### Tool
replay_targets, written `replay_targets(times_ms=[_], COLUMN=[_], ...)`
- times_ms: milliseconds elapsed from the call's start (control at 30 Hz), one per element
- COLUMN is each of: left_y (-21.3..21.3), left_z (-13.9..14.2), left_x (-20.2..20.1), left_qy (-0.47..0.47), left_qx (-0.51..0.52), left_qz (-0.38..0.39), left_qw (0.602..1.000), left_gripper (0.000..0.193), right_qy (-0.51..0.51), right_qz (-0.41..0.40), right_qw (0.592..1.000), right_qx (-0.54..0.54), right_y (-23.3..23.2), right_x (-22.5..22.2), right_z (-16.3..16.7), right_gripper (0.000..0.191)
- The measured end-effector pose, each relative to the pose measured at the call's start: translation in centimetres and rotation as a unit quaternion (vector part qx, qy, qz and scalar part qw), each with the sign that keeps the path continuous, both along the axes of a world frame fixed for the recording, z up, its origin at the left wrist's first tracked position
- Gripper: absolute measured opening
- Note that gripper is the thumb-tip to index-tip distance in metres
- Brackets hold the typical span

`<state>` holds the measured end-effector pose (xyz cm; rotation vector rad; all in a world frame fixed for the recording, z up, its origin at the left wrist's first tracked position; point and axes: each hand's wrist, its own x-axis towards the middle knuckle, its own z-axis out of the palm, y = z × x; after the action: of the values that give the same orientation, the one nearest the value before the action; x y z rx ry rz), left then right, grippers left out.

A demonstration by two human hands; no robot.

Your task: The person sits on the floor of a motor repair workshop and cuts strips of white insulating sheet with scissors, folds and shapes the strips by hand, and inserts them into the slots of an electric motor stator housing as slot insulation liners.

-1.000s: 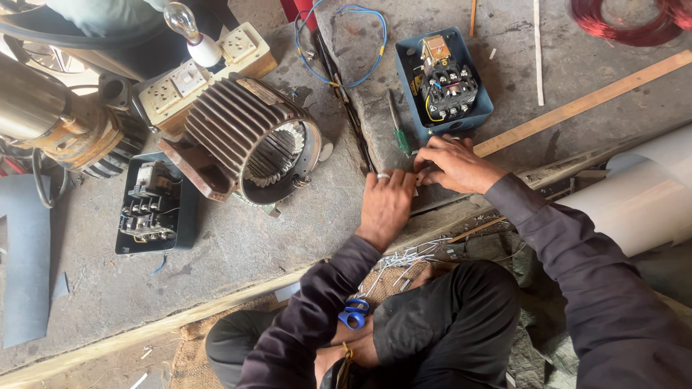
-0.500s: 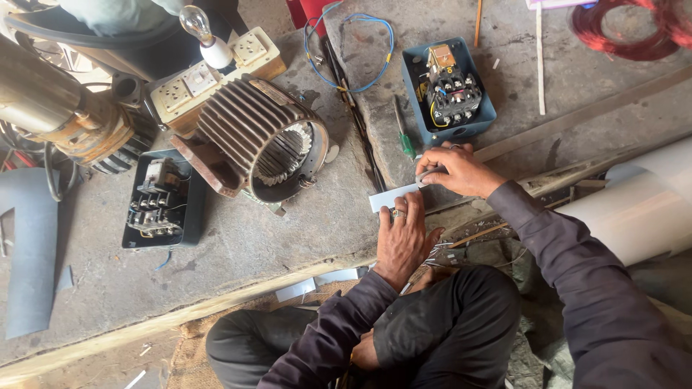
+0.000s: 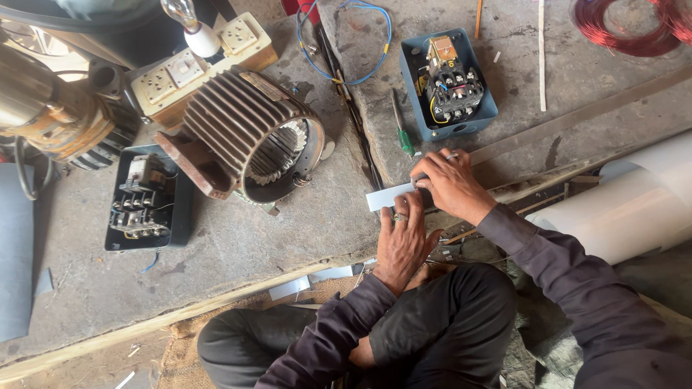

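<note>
Paper strip (image 3: pixel 388 196), pale, flat on concrete floor (image 3: pixel 288 238): left hand (image 3: pixel 401 241) spread flat pinning it, right hand (image 3: pixel 448 184) fingers curled pinching its end w/ green screwdriver (image 3: pixel 402 133) nearby.

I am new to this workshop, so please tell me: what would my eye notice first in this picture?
First, both hands at the centre: the left hand presses flat on a pale strip on the concrete floor, and the right hand grips its other end. Next, the ribbed motor housing lying open to their left, and the blue box of electrical parts just above the hands.
</note>
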<state>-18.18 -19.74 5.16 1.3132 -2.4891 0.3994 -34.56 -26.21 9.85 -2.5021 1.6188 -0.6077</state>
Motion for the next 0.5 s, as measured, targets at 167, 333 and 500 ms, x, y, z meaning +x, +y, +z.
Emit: replay_targets(times_ms=[167, 333, 500], left_y=[0.3, 0.2, 0.1], left_z=[-0.2, -0.3, 0.1], left_x=[-0.2, -0.2, -0.1], left_qy=[-0.011, -0.027, -0.023], left_qx=[0.0, 0.001, -0.005], left_qz=[0.003, 0.005, 0.004], left_qw=[1.0, 1.0, 1.0], left_gripper=[0.087, 0.088, 0.088], right_qy=[0.002, 0.018, 0.022], right_qz=[-0.008, -0.016, -0.018], right_qw=[1.0, 1.0, 1.0], right_qx=[-0.001, 0.004, -0.001], right_y=[0.1, -0.1, -0.3], right_x=[-0.2, 0.1, 0.8], right_z=[-0.7, -0.7, 0.2], right_gripper=[0.018, 0.018, 0.019])
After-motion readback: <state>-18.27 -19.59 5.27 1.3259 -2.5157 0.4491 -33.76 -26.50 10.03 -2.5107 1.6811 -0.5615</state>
